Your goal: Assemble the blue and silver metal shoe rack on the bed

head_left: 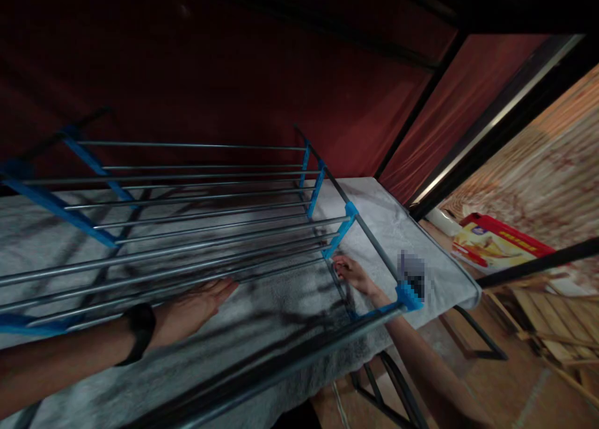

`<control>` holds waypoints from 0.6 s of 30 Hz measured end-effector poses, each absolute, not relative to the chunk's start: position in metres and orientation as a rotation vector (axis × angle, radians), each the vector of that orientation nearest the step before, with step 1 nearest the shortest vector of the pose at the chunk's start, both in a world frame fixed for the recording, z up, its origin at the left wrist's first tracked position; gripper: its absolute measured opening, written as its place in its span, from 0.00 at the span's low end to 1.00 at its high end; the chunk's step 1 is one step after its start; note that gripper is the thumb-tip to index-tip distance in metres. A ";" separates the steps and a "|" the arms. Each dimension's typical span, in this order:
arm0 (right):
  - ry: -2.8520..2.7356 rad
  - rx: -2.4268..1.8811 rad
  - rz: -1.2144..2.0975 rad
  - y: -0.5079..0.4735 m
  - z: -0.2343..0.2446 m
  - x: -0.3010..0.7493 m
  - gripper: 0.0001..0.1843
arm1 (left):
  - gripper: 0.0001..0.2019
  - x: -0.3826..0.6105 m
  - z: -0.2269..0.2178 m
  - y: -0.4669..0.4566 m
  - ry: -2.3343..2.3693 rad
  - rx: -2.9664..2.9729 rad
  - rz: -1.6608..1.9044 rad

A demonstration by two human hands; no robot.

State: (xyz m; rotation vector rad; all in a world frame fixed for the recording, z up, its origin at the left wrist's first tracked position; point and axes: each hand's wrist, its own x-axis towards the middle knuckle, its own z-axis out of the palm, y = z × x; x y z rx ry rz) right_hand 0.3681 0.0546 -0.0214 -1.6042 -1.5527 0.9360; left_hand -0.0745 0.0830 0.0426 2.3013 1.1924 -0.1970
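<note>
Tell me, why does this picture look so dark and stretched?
Head view: dim, reddish light; the rack rails splay out through the wide lens and throw hard shadows on the grey cloth; a pixelated patch sits beside the right hand.

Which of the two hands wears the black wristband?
The left hand, with the wristband, lying flat on the grey towel under the rods; the right hand, bare-wristed, is by the blue end bracket.
</note>
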 end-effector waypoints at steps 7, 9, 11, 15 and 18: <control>-1.752 -1.682 0.692 0.067 -0.041 0.351 0.15 | 0.27 -0.054 0.017 0.112 1.214 2.246 -0.007; -1.759 -1.740 0.629 0.068 -0.047 0.348 0.19 | 0.27 -0.051 0.016 0.116 1.161 2.223 -0.003; -1.768 -1.791 0.581 0.070 -0.051 0.346 0.22 | 0.28 -0.050 0.012 0.118 1.156 2.198 -0.020; -1.802 -1.861 0.514 0.074 -0.054 0.344 0.23 | 0.30 -0.057 -0.007 0.121 1.174 2.201 -0.066; -1.825 -1.913 0.502 0.075 -0.053 0.345 0.21 | 0.29 -0.063 -0.020 0.122 1.210 2.218 -0.047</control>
